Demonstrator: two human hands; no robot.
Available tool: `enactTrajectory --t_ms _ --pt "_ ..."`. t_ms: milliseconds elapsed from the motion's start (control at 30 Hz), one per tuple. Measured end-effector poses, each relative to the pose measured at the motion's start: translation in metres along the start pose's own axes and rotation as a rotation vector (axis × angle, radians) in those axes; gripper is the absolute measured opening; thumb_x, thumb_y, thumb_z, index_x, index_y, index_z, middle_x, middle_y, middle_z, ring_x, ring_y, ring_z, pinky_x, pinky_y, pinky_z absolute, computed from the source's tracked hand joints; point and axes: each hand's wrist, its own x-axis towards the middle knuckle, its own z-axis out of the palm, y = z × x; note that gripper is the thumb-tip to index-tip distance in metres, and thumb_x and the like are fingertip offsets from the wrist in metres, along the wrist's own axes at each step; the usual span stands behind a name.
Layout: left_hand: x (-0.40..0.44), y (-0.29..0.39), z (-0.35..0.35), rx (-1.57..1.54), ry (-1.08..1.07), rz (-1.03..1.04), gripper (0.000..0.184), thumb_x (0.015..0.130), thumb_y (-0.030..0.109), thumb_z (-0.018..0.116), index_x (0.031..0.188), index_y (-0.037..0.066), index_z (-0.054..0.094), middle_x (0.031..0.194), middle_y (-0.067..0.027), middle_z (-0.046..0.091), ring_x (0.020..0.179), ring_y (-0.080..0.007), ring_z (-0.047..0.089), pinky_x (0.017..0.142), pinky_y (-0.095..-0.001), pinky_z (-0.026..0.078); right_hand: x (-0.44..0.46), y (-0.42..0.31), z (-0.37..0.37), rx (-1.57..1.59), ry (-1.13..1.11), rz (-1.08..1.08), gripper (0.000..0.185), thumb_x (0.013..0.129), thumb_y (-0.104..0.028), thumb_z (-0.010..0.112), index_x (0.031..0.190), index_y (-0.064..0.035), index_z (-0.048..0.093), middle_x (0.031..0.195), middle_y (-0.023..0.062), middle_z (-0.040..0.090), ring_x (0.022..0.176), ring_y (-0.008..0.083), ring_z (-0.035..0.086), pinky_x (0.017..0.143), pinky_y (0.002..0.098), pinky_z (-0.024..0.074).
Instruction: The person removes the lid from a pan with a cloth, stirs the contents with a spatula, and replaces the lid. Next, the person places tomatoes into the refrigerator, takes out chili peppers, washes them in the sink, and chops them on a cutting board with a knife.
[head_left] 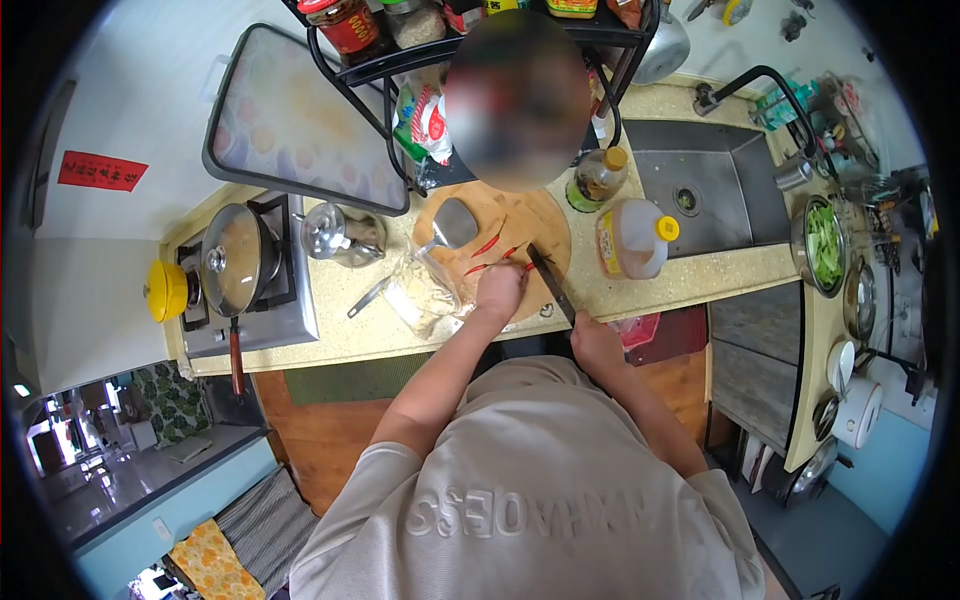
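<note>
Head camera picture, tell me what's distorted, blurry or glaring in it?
Head view: fisheye distortion, with the counter bowed and the corners black; a round blurred patch hiding part of the shelf rack and the top edge of the cutting board; bright highlights on the metal kettle; the knife reasonably clear.
</note>
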Motion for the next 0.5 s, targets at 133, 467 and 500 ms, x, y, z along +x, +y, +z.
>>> enactTrajectory --t_ms 133,467,500 --pt "0.002 -0.002 0.002 0.018 -0.020 0.034 0.018 0.083 0.020 0.065 0.078 0.003 0.070 0.082 -0.0178 0.065 0.077 -0.0356 0.064 0.072 -0.0442 0.053 0.004 -0.003 0.003 -0.035 -0.097 0.028 0.012 0.085 -0.010 0.048 0.089 0.0020 0.049 0.075 0.0264 0.063 0.072 0.0436 0.064 0.066 0.0531 0.0511" --pt "-0.011 -0.006 -0.001 0.115 -0.051 0.063 0.016 0.082 0.016 0.062 0.076 0.002 0.066 0.087 -0.0189 0.064 0.079 -0.0342 0.066 0.072 -0.0431 0.054 0.006 0.010 0.016 -0.041 -0.096 0.080 0.014 0.086 -0.010 0.046 0.092 0.0021 0.050 0.075 0.0267 0.064 0.073 0.0435 0.065 0.068 0.0544 0.0505" --pt "-0.013 -0.004 -0.006 0.131 -0.049 0.070 0.016 0.083 0.017 0.062 0.078 0.002 0.065 0.087 -0.0191 0.064 0.079 -0.0343 0.066 0.071 -0.0429 0.055 0.007 0.009 0.012 -0.040 -0.096 0.080 0.014 0.086 -0.010 0.046 0.092 0.0021 0.050 0.075 0.0267 0.064 0.073 0.0435 0.065 0.068 0.0544 0.0505"
